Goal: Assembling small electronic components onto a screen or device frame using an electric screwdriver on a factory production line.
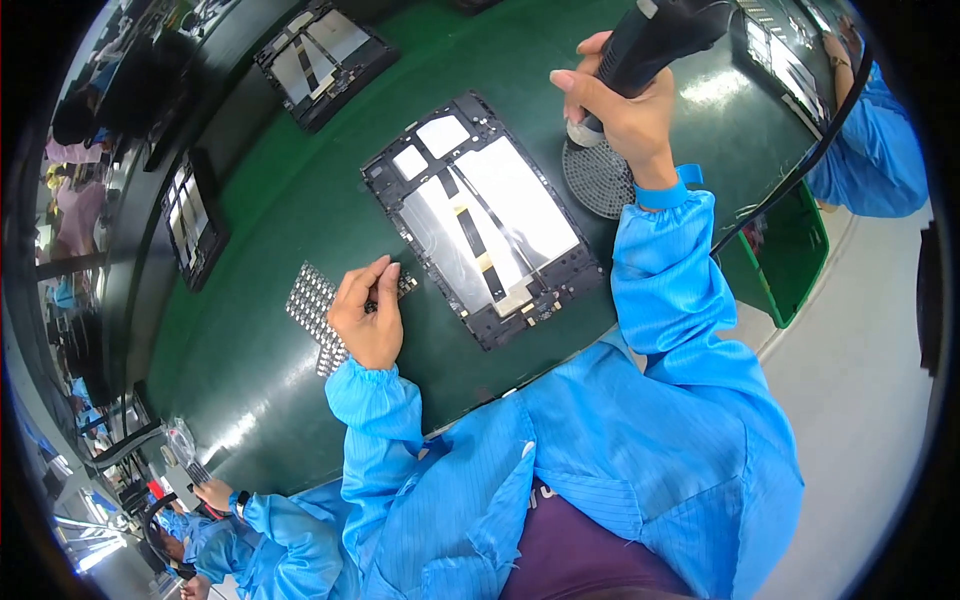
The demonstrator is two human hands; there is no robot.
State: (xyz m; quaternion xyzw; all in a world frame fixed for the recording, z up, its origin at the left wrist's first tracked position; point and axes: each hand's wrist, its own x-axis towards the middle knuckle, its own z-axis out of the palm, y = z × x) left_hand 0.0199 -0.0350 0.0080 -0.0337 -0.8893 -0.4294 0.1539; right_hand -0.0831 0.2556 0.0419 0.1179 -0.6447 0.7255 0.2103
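Note:
My right hand (630, 115), raised at the upper right, is wrapped round a black handheld power screwdriver (655, 45). The tool's pale lower end is over a round grey dish (597, 178) dotted with small holes. My left hand (367, 315) is closed, its thumb and fingertips pinched together left of an open tablet-like device (485, 220). What the pinch holds, if anything, cannot be made out. Beneath that hand lies a sheet of small parts in rows (312, 298), partly hidden. The device has a black frame, silver panels and a dark ribbon cable.
More open devices lie on the green table (270, 390): one (322, 62) at the back, one (192, 220) at the left, one (785, 70) at the upper right. A green bin (800, 260) stands right. A black cable (790, 185) crosses there. Blue-sleeved co-workers sit on both sides.

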